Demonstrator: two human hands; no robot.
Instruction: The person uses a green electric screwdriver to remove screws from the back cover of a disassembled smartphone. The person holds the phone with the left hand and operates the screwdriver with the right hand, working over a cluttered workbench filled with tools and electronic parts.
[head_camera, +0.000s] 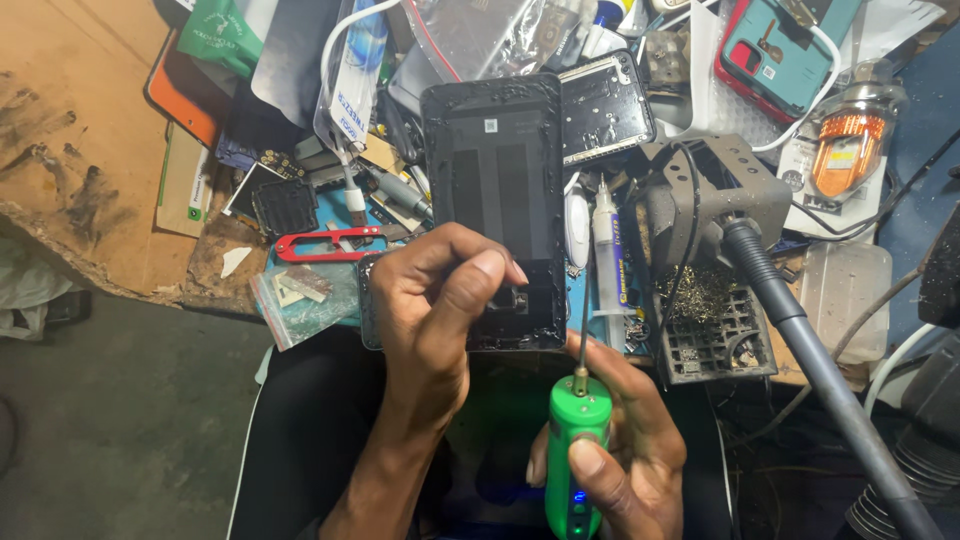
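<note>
cluttered workbench (60, 150), dark floor (120, 420)

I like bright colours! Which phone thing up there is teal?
The teal case with the red rim, at the top right. The panel under the left hand is black, and the far-left one is orange.

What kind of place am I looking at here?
Most likely a phone repair bench. An opened black phone is steadied by the left hand, the right hand holds a green electric screwdriver, and phone cases and loose parts clutter the worktop.
</note>
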